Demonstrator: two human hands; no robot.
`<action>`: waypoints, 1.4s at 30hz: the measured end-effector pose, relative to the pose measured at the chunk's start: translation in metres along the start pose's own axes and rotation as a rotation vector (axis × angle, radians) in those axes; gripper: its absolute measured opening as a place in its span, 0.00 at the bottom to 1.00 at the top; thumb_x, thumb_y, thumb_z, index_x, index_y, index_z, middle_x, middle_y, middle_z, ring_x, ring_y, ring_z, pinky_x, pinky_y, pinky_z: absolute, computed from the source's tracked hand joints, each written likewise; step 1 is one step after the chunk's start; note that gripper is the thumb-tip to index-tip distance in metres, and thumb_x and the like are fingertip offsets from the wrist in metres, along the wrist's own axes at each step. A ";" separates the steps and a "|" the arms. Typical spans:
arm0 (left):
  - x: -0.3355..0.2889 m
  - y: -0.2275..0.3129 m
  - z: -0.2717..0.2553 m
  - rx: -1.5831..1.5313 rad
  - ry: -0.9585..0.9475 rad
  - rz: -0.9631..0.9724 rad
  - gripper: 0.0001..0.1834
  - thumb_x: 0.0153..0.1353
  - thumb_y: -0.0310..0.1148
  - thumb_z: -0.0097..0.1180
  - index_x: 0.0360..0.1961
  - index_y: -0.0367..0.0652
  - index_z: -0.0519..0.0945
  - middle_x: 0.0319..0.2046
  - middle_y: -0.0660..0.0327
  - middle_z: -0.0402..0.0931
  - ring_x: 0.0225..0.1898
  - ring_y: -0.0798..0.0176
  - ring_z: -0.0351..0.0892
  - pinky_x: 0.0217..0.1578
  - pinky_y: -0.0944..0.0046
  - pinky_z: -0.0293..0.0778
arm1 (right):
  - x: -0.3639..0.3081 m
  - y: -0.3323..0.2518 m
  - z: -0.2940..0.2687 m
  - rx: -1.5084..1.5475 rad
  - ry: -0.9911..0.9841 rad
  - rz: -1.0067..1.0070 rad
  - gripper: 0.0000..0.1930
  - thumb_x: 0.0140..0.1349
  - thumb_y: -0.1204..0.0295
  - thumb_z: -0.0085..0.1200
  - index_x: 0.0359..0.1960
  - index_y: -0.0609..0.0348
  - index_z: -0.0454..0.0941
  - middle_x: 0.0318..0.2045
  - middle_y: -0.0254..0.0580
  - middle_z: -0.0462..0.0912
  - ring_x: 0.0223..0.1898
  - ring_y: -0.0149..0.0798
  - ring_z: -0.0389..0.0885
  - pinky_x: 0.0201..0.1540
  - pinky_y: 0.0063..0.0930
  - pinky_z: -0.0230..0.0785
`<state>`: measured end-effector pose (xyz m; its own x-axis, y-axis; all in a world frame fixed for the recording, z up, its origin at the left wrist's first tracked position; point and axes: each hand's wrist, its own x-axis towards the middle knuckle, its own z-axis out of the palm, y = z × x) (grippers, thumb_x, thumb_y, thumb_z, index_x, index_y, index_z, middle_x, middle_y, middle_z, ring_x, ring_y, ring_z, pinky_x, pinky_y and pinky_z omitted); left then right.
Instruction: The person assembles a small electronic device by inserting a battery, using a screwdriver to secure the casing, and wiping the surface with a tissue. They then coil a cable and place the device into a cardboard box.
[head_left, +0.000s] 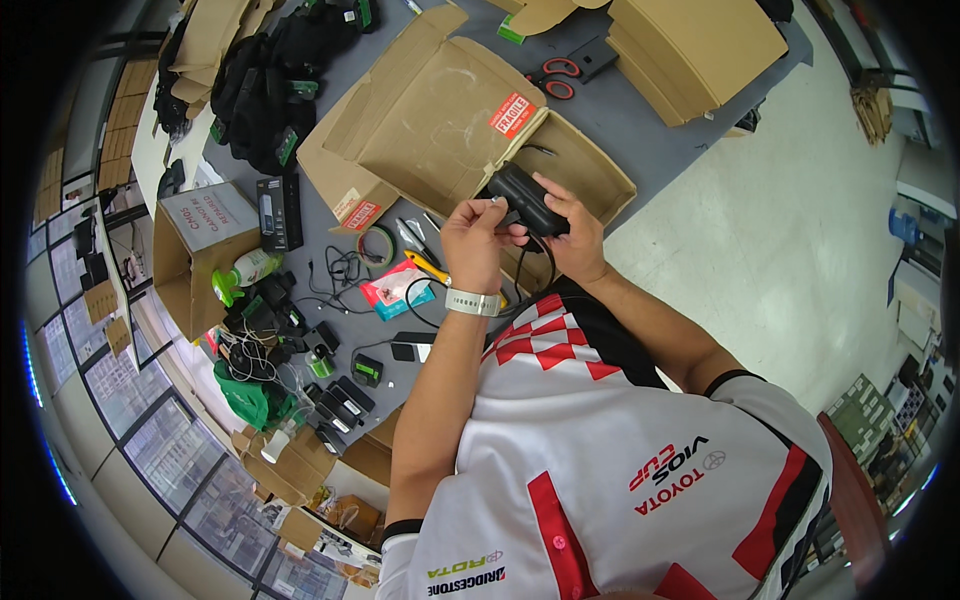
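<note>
A black, rounded, oblong case (pixel 530 197) is held between my two hands over the near edge of an open cardboard box. My right hand (pixel 578 228) wraps round its right end, thumb along the top. My left hand (pixel 476 226) is closed at its left end, with thumb and fingertips pinched against it; exactly what lies between those fingertips is hidden. A black cable (pixel 549 262) hangs below the case and loops toward my left wrist. The shallow cardboard box (pixel 590 165) lies behind my hands, its lid folded back, with a short dark cable end inside.
Red-handled scissors (pixel 560 78) lie beyond the box, near another carton (pixel 690 55). To the left are a yellow cutter (pixel 427 266), a tape roll (pixel 376 246), a red-and-blue packet (pixel 397 290), tangled cables, a spray bottle (pixel 245 275) and several black devices. The table's right edge borders the floor.
</note>
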<state>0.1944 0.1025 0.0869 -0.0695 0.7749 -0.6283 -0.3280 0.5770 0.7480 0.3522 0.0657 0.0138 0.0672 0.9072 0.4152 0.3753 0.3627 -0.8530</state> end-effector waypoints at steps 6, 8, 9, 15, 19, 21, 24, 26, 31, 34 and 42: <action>0.004 0.003 -0.012 -0.095 -0.082 -0.154 0.08 0.71 0.30 0.63 0.36 0.39 0.79 0.31 0.56 0.84 0.30 0.59 0.89 0.33 0.58 0.89 | -0.006 0.003 0.001 0.104 -0.007 0.016 0.29 0.55 0.85 0.73 0.55 0.58 0.71 0.65 0.64 0.78 0.62 0.56 0.84 0.59 0.37 0.81; 0.007 -0.002 -0.020 -0.156 -0.113 -0.202 0.08 0.72 0.31 0.64 0.36 0.40 0.79 0.32 0.56 0.85 0.30 0.58 0.90 0.35 0.57 0.90 | -0.007 0.000 0.001 0.134 -0.015 0.033 0.29 0.55 0.85 0.73 0.55 0.58 0.70 0.66 0.65 0.77 0.63 0.55 0.83 0.59 0.36 0.81; 0.008 -0.005 -0.022 -0.179 -0.123 -0.222 0.08 0.72 0.31 0.64 0.36 0.40 0.79 0.32 0.56 0.85 0.30 0.58 0.90 0.36 0.57 0.90 | -0.008 0.001 0.002 0.159 -0.022 0.049 0.29 0.55 0.85 0.73 0.55 0.58 0.70 0.66 0.65 0.77 0.63 0.55 0.83 0.59 0.36 0.81; 0.017 -0.022 -0.010 -0.079 -0.118 -0.210 0.11 0.73 0.38 0.64 0.36 0.43 0.79 0.32 0.59 0.84 0.33 0.61 0.87 0.37 0.58 0.86 | -0.022 0.009 0.001 0.445 0.048 0.281 0.30 0.54 0.87 0.71 0.55 0.57 0.68 0.66 0.62 0.76 0.63 0.52 0.82 0.61 0.38 0.78; 0.052 -0.045 -0.010 0.338 0.010 0.133 0.18 0.73 0.45 0.63 0.39 0.39 0.81 0.35 0.60 0.85 0.36 0.63 0.85 0.40 0.59 0.81 | -0.009 0.005 -0.027 0.592 0.041 0.320 0.31 0.59 0.86 0.70 0.58 0.59 0.63 0.65 0.59 0.75 0.65 0.46 0.78 0.67 0.39 0.72; 0.059 -0.039 -0.001 0.754 0.109 0.438 0.23 0.72 0.47 0.63 0.44 0.33 0.83 0.39 0.51 0.86 0.43 0.54 0.86 0.46 0.54 0.81 | 0.003 -0.005 -0.049 0.534 -0.023 0.318 0.32 0.61 0.85 0.69 0.62 0.60 0.61 0.63 0.57 0.76 0.65 0.47 0.77 0.69 0.41 0.70; 0.087 -0.046 -0.002 1.182 0.169 0.741 0.23 0.68 0.46 0.67 0.47 0.32 0.84 0.41 0.43 0.85 0.48 0.43 0.86 0.49 0.50 0.81 | 0.000 -0.008 -0.065 0.541 -0.043 0.327 0.35 0.60 0.85 0.70 0.64 0.60 0.60 0.63 0.57 0.77 0.65 0.46 0.78 0.69 0.41 0.69; 0.090 -0.041 0.002 1.239 0.147 0.582 0.25 0.65 0.48 0.70 0.47 0.34 0.84 0.43 0.41 0.84 0.48 0.38 0.84 0.50 0.48 0.80 | -0.004 -0.005 -0.068 0.541 -0.008 0.347 0.35 0.59 0.80 0.73 0.65 0.61 0.63 0.62 0.55 0.78 0.64 0.45 0.78 0.69 0.41 0.69; 0.100 -0.037 -0.012 1.382 -0.105 0.524 0.25 0.63 0.49 0.71 0.47 0.36 0.84 0.41 0.45 0.86 0.44 0.39 0.86 0.48 0.47 0.81 | -0.020 0.005 -0.077 0.461 0.012 0.427 0.31 0.60 0.76 0.74 0.62 0.62 0.71 0.59 0.48 0.80 0.61 0.42 0.79 0.67 0.38 0.69; 0.104 -0.043 -0.020 1.324 -0.117 0.469 0.22 0.66 0.47 0.69 0.47 0.37 0.84 0.33 0.50 0.86 0.35 0.46 0.87 0.41 0.50 0.82 | -0.013 0.013 -0.074 0.443 0.031 0.476 0.28 0.62 0.78 0.71 0.62 0.62 0.72 0.57 0.44 0.80 0.60 0.39 0.79 0.67 0.35 0.68; -0.016 0.027 -0.066 0.137 -0.127 0.191 0.19 0.83 0.42 0.44 0.56 0.36 0.79 0.18 0.73 0.55 0.18 0.74 0.54 0.25 0.66 0.68 | 0.020 0.076 -0.065 0.380 0.018 0.655 0.29 0.63 0.77 0.71 0.64 0.63 0.72 0.58 0.43 0.80 0.60 0.37 0.79 0.66 0.32 0.69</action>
<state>0.1241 0.0887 0.1030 0.0043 0.8943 -0.4475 -0.1890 0.4402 0.8778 0.4424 0.0978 -0.0218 0.1830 0.9601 -0.2113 -0.0909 -0.1975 -0.9761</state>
